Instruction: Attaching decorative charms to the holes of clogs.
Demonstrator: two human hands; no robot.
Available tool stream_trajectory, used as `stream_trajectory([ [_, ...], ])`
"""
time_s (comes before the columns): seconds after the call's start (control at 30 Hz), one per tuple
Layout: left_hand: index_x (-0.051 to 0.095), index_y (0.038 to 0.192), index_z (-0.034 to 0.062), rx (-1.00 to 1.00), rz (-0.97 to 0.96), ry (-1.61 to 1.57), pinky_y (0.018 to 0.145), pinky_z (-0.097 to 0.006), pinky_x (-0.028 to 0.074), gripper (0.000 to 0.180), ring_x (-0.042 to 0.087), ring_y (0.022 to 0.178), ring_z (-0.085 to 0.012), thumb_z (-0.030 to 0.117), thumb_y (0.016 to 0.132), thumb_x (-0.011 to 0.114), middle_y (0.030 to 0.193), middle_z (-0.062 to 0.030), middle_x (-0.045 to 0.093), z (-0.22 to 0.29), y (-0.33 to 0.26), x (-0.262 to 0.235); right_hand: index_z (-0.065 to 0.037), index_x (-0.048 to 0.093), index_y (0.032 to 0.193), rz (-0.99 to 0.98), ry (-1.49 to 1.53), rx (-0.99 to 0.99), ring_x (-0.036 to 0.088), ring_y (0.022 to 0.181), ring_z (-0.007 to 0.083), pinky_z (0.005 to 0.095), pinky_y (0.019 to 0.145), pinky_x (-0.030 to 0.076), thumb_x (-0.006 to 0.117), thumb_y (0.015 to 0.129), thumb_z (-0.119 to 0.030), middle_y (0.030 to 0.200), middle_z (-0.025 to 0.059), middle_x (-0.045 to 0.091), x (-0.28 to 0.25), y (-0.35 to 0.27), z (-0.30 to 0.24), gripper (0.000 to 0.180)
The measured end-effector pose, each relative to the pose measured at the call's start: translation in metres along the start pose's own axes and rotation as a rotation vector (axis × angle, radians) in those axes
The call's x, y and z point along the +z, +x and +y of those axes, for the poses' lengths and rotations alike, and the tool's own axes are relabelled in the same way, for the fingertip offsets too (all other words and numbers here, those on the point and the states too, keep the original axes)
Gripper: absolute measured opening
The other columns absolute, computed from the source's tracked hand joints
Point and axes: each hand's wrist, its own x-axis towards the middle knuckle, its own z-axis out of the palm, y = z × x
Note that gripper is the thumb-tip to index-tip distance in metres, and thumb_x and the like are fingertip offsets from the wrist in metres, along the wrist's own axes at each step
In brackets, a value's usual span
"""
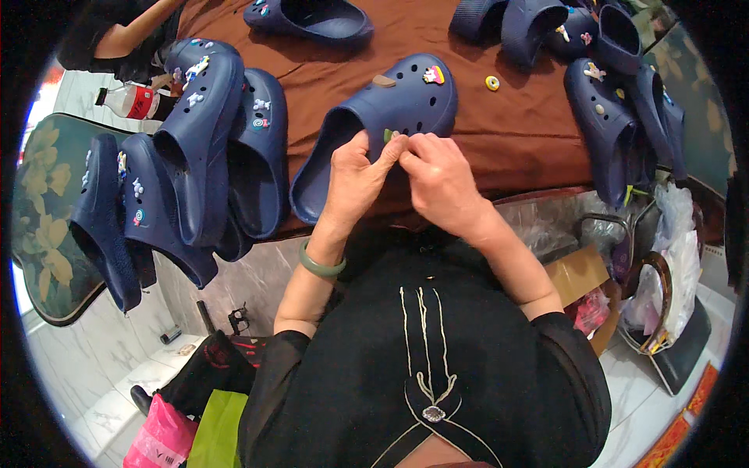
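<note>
A navy blue clog [390, 97] lies tilted in front of me on a brown cloth, its holed toe pointing away to the right. A tan oval charm and a pink-and-yellow charm [434, 74] sit on its upper. My left hand [353, 179] is closed at the clog's near side, thumb stretched toward the toe and fingers partly hidden. My right hand [443, 183] is closed in a pinch against the left thumb tip, at the clog's near edge. A small green-and-white charm [389, 136] shows at the fingertips, mostly covered.
More navy clogs [203, 148] with charms stand clustered at left, others [601, 117] at right and along the far side. A yellow ring-shaped charm [492, 83] lies on the brown cloth [499, 140]. Behind the left clogs are a bottle [133, 102] and another person's arm [136, 31].
</note>
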Motion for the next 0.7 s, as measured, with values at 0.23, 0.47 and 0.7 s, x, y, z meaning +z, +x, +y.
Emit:
stream_trajectory([
  [0.23, 0.067, 0.097, 0.0002, -0.082, -0.011, -0.248, 0.071, -0.021, 0.046, 0.017, 0.054, 0.080, -0.0034, 0.016, 0.090, 0.067, 0.089, 0.0029, 0.065, 0.004, 0.002, -0.001, -0.005, 0.062, 0.106, 0.094, 0.380, 0.077, 0.059, 0.084, 0.0304, 0.0400, 0.072, 0.049, 0.061, 0.085, -0.008, 0.090, 0.0131, 0.058, -0.001, -0.006, 0.016, 0.021],
  [0.47, 0.065, 0.095, -0.0053, 0.032, 0.037, 0.092, 0.069, -0.026, 0.047, 0.026, 0.055, 0.076, -0.0066, 0.018, 0.086, 0.070, 0.082, -0.0088, 0.068, 0.001, 0.002, 0.005, -0.010, 0.064, 0.109, 0.375, -0.170, 0.399, 0.060, 0.085, 0.0309, 0.0401, 0.074, 0.049, 0.063, 0.087, -0.012, 0.094, 0.0120, 0.059, -0.019, -0.006, 0.142, 0.023],
  [0.7, 0.068, 0.100, -0.0018, -0.016, 0.027, 0.092, 0.073, -0.022, 0.047, 0.023, 0.056, 0.080, -0.0046, 0.017, 0.087, 0.070, 0.090, 0.0008, 0.068, 0.001, 0.001, 0.003, -0.007, 0.065, 0.111, 0.282, 0.163, 0.448, 0.060, 0.083, 0.0222, 0.0335, 0.074, 0.048, 0.062, 0.091, -0.018, 0.096, 0.0077, 0.062, -0.014, -0.017, 0.137, 0.023],
])
